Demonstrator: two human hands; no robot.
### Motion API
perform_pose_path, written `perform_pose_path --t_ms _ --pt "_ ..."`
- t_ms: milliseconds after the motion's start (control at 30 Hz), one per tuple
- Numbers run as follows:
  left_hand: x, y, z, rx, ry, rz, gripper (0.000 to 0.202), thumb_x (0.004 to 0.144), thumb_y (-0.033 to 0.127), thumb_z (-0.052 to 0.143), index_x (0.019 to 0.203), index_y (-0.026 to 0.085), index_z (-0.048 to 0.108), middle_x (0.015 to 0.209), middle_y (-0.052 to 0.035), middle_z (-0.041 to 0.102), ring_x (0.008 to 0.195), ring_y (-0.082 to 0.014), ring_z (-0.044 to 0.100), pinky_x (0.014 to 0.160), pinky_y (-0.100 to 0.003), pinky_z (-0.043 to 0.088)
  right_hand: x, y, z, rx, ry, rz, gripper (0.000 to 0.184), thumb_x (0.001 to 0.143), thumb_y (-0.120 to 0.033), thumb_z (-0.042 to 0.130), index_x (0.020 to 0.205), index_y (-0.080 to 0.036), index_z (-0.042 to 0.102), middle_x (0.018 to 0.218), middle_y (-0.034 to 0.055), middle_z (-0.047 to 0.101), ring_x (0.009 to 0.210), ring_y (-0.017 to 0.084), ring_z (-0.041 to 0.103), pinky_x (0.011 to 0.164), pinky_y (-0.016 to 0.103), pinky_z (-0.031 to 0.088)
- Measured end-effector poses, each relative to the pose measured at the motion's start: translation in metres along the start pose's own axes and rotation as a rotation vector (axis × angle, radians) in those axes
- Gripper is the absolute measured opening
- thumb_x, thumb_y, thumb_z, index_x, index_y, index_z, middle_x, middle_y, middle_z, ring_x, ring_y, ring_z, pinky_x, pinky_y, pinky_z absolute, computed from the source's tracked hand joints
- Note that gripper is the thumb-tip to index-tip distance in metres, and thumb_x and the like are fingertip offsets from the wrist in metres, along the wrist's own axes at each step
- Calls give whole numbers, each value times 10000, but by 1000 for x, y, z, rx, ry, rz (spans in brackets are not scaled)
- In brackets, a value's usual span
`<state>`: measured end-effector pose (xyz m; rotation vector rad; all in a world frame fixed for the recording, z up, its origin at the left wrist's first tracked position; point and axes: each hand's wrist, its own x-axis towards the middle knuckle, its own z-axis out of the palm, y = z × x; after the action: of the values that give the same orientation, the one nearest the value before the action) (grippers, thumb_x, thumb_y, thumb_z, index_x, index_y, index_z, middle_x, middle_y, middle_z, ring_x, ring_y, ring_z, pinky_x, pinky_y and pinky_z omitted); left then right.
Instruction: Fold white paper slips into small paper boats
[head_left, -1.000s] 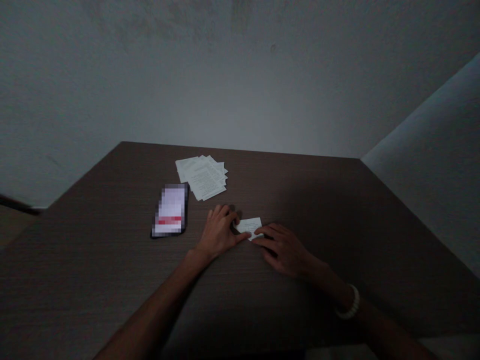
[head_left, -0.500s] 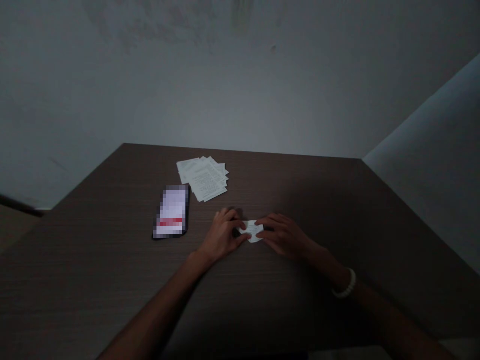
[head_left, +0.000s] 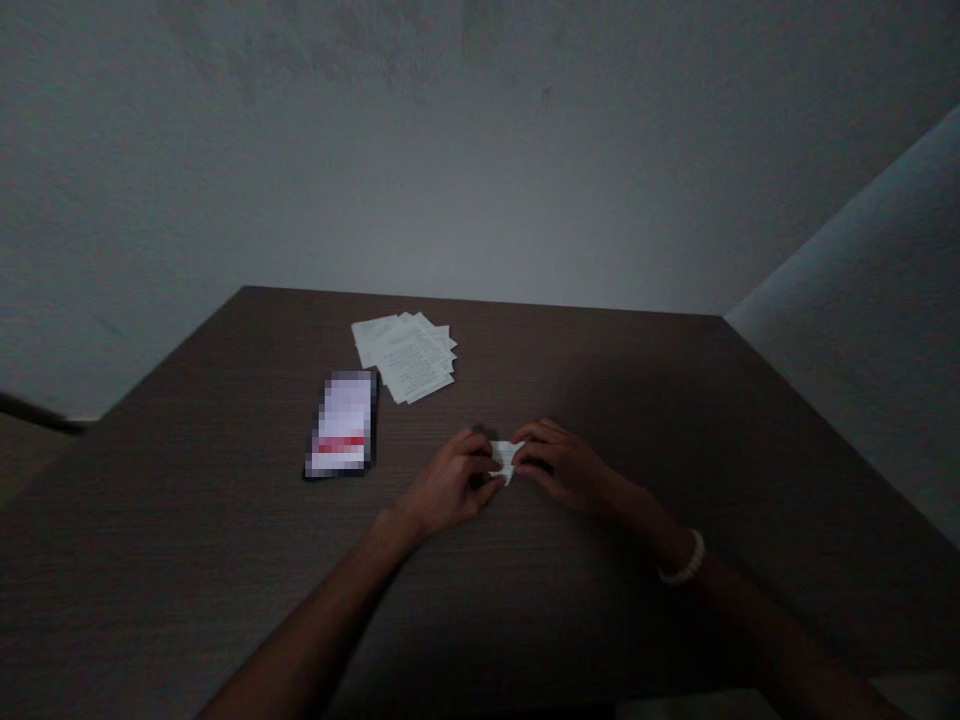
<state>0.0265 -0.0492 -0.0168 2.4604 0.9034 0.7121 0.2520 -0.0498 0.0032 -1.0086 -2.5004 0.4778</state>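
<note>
A small white piece of printed paper lies between my hands, low over the table or on it. My left hand grips its left side, with the fingers above and the thumb at the near edge. At the right side, my right hand pinches the paper between thumb and fingers. Parts of the paper are hidden under the fingertips. A pale beaded bracelet circles my right wrist.
Several printed sheets lie fanned in a pile towards the back left of the dark wooden table. A phone with a lit, pixelated screen rests left of my hands. A grey wall stands behind the table.
The fingers of my right hand have drawn in over the paper's right side, and less of the paper shows. My left hand has shifted slightly with its fingers more curled.
</note>
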Motion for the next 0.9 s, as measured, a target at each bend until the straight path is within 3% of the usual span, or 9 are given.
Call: perform_pose_path --t_ms 267,700,900 --pt "-4 -1 -5 33 -59 123 259 844 80 479 963 137 702 922 -87 583 907 -208 516 792 -346 468 9 10 15 87 81 53 14 868 -206 626 878 -197 629 957 50 636 906 188 542 841 344 416" --pt "-6 -2 -2 33 -53 186 254 818 46 457 916 129 677 892 -77 590 862 -185 549 763 -305 487 10 9 27 65 190 115 88 798 -170 680 748 -187 610 867 33 635 834 176 534 799 327 407" --pt "-4 1 -6 67 -104 201 336 818 50 461 1056 161 670 897 -72 589 863 -189 548 759 -306 483 11 7 31 37 231 143 112 778 -155 690 740 -187 590 845 38 637 820 183 530 779 329 410"
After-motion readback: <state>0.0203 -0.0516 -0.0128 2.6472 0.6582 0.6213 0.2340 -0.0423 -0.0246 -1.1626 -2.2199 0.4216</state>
